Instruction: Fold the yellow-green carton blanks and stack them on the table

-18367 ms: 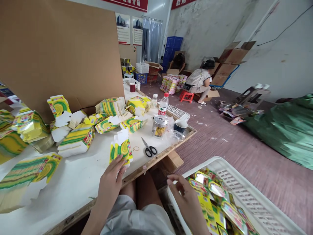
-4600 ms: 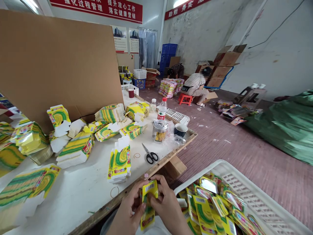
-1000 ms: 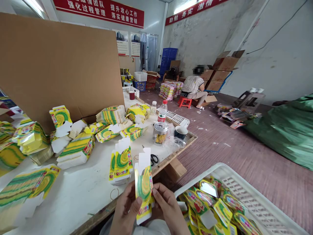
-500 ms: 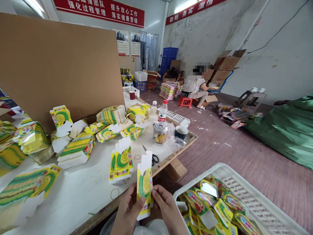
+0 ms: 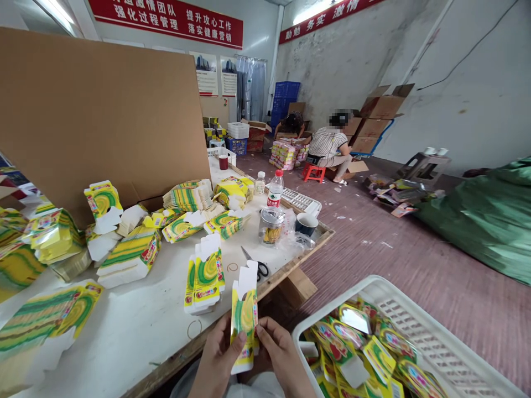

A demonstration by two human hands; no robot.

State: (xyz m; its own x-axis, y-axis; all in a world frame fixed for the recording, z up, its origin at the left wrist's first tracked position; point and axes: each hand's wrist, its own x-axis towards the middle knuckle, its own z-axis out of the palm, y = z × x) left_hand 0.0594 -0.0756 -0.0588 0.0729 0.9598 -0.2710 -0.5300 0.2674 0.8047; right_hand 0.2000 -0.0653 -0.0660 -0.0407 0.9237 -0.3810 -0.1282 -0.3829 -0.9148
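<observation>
Centrally, a yellow-and-green carton was held flaps-up near the table, gripped by the left hand and pinched at its right side by the right hand. Beyond it, scissors were partly hidden; other cartons were stacked leftward, and yellow packs were piled in a white basket rightward.

Ceiling tube: white glare ahead of me
Carton I hold: evenly lit, softly focused
Under my table: deep shadow
Shiny packet: white reflection
Green bundle: stretched toward my view's edge
</observation>
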